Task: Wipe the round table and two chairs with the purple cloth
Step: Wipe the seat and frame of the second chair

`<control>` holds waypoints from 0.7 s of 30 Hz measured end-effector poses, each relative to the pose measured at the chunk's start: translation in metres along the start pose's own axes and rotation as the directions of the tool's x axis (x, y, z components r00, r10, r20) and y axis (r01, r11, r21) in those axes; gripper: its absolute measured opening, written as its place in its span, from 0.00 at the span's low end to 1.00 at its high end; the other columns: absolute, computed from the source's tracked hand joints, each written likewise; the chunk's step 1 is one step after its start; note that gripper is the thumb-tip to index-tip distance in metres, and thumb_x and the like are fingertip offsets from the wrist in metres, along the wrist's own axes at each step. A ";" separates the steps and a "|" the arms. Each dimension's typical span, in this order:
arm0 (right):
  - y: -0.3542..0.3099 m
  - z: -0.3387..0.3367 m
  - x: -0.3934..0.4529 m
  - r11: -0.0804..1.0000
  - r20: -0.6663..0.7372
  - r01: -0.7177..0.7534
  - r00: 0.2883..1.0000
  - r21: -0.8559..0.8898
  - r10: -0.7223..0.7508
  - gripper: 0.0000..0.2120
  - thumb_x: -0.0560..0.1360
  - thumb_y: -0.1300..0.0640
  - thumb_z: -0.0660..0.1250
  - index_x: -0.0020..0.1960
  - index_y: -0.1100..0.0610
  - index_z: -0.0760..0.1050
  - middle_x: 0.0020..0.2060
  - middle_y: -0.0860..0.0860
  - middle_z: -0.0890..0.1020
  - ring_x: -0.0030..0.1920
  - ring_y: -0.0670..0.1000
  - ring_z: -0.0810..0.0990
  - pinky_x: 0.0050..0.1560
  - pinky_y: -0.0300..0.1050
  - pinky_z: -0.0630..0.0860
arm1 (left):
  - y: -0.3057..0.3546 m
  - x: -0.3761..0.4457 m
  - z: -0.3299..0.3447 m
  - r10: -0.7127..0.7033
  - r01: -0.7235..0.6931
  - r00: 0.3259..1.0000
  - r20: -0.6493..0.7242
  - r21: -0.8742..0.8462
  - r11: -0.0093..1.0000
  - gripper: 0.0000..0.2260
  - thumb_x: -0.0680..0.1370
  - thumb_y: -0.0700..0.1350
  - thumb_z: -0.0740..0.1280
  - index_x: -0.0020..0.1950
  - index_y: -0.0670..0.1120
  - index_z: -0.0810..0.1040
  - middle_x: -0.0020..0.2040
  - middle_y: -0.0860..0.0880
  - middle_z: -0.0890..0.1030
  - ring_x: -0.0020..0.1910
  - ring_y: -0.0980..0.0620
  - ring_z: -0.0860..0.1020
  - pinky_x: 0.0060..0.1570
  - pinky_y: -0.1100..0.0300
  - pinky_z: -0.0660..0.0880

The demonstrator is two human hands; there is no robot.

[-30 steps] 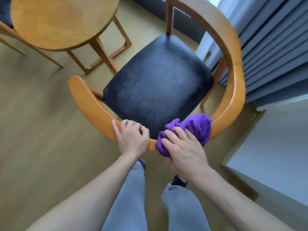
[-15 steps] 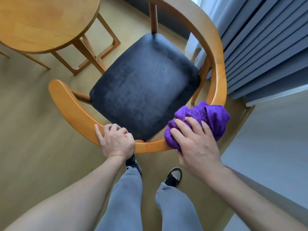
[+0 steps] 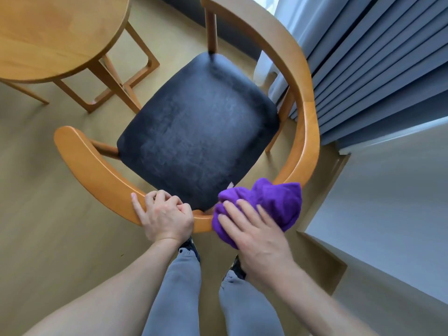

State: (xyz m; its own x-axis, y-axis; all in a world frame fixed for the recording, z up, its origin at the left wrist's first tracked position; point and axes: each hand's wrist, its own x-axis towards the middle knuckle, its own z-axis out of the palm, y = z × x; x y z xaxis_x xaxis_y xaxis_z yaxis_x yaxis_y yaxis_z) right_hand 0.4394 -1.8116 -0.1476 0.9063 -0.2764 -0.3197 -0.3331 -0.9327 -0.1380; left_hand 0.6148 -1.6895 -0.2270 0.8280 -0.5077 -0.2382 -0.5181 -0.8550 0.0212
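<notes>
A wooden chair with a curved backrest rail (image 3: 308, 122) and a dark blue seat (image 3: 198, 137) stands right below me. My left hand (image 3: 164, 217) grips the near part of the rail. Just to its right, my right hand (image 3: 254, 234) presses the bunched purple cloth (image 3: 274, 202) onto the rail where it curves to the right. The round wooden table (image 3: 55, 37) is at the upper left. The second chair is out of view.
Grey-blue pleated curtains (image 3: 378, 69) hang close behind the chair on the right. A pale wall (image 3: 392, 214) with a wooden skirting strip runs along the lower right. My legs and shoes stand just behind the chair. The table's legs (image 3: 114, 81) reach near the seat's left corner.
My right hand slid the cloth right along the rail, then back a little toward the left hand. The left hand kept its grip on the rail.
</notes>
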 end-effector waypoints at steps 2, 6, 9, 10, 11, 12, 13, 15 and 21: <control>0.034 -0.008 -0.009 0.996 -0.088 -0.089 0.992 0.031 0.091 0.34 0.61 0.56 0.75 0.68 0.51 0.77 0.73 0.51 0.75 0.71 0.59 0.72 0.69 0.58 0.65 | -0.002 0.000 0.001 0.013 -0.013 1.000 0.000 -0.004 1.000 0.19 0.76 0.55 0.56 0.39 0.52 0.84 0.49 0.49 0.82 0.60 0.45 0.74 0.78 0.36 0.48; 0.075 -0.021 0.005 0.921 -0.199 -0.315 0.911 0.230 0.361 0.32 0.61 0.58 0.74 0.66 0.52 0.77 0.72 0.51 0.74 0.72 0.63 0.68 0.69 0.67 0.66 | -0.001 -0.002 0.001 0.009 -0.009 1.000 -0.001 0.015 1.000 0.17 0.76 0.55 0.57 0.40 0.52 0.85 0.50 0.49 0.82 0.60 0.45 0.74 0.78 0.36 0.47; 0.067 -0.018 0.021 0.893 -0.245 -0.347 0.874 0.288 0.419 0.27 0.61 0.55 0.69 0.61 0.52 0.80 0.67 0.50 0.78 0.71 0.61 0.68 0.71 0.66 0.62 | 0.002 -0.001 -0.004 -0.032 0.030 0.999 0.044 0.037 0.999 0.17 0.77 0.54 0.57 0.42 0.52 0.84 0.50 0.49 0.83 0.62 0.45 0.74 0.78 0.37 0.46; 0.064 -0.016 0.023 0.891 -0.244 -0.351 0.873 0.289 0.423 0.26 0.61 0.55 0.68 0.60 0.52 0.80 0.66 0.50 0.78 0.71 0.61 0.68 0.71 0.65 0.61 | 0.004 -0.001 -0.007 -0.052 0.051 0.996 0.067 0.006 0.999 0.15 0.77 0.53 0.58 0.42 0.52 0.83 0.49 0.50 0.83 0.62 0.45 0.74 0.78 0.39 0.47; 0.063 -0.016 0.022 0.888 -0.246 -0.351 0.870 0.297 0.427 0.26 0.61 0.54 0.68 0.60 0.52 0.80 0.66 0.50 0.78 0.71 0.60 0.68 0.72 0.64 0.60 | 0.012 0.001 -0.011 -0.061 0.068 0.993 0.097 -0.073 0.995 0.14 0.77 0.53 0.58 0.41 0.52 0.82 0.46 0.51 0.83 0.61 0.46 0.74 0.78 0.41 0.52; 0.063 -0.016 0.020 0.888 -0.246 -0.340 0.873 0.309 0.420 0.27 0.61 0.54 0.67 0.61 0.52 0.80 0.67 0.50 0.78 0.71 0.60 0.69 0.73 0.64 0.60 | 0.025 0.000 -0.015 -0.055 0.084 0.989 0.139 -0.217 0.973 0.14 0.77 0.54 0.57 0.40 0.53 0.80 0.44 0.52 0.82 0.58 0.48 0.76 0.72 0.46 0.64; 0.065 -0.017 0.017 0.893 -0.243 -0.316 0.884 0.320 0.400 0.28 0.62 0.54 0.67 0.62 0.52 0.79 0.67 0.50 0.78 0.72 0.60 0.68 0.73 0.64 0.59 | 0.045 -0.003 -0.020 -0.017 0.086 0.983 0.182 -0.380 0.921 0.14 0.76 0.55 0.56 0.39 0.53 0.77 0.42 0.54 0.81 0.53 0.51 0.78 0.57 0.54 0.72; 0.073 -0.020 0.010 0.900 -0.216 -0.249 0.916 0.357 0.339 0.30 0.62 0.54 0.65 0.65 0.51 0.78 0.70 0.49 0.75 0.73 0.59 0.67 0.74 0.65 0.58 | 0.095 -0.014 -0.025 0.112 0.035 0.965 0.235 -0.545 0.837 0.15 0.78 0.56 0.55 0.38 0.51 0.74 0.39 0.53 0.80 0.41 0.54 0.78 0.37 0.59 0.69; 0.128 -0.022 0.003 0.929 -0.262 -0.090 0.946 0.358 0.193 0.25 0.76 0.42 0.63 0.70 0.49 0.75 0.73 0.48 0.72 0.75 0.56 0.66 0.74 0.57 0.61 | 0.139 -0.029 -0.008 0.105 -0.020 0.985 0.133 -0.527 0.850 0.18 0.78 0.55 0.52 0.39 0.46 0.75 0.38 0.50 0.77 0.38 0.47 0.77 0.39 0.50 0.76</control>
State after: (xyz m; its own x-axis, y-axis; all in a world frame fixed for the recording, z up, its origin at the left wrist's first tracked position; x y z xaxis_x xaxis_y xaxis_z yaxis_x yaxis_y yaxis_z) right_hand 0.4057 -1.9370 -0.1456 0.8610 -0.5018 -0.0832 -0.4843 -0.7589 -0.4354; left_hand 0.5204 -1.7941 -0.2095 0.7328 -0.5763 -0.3618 -0.3435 -0.7723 0.5345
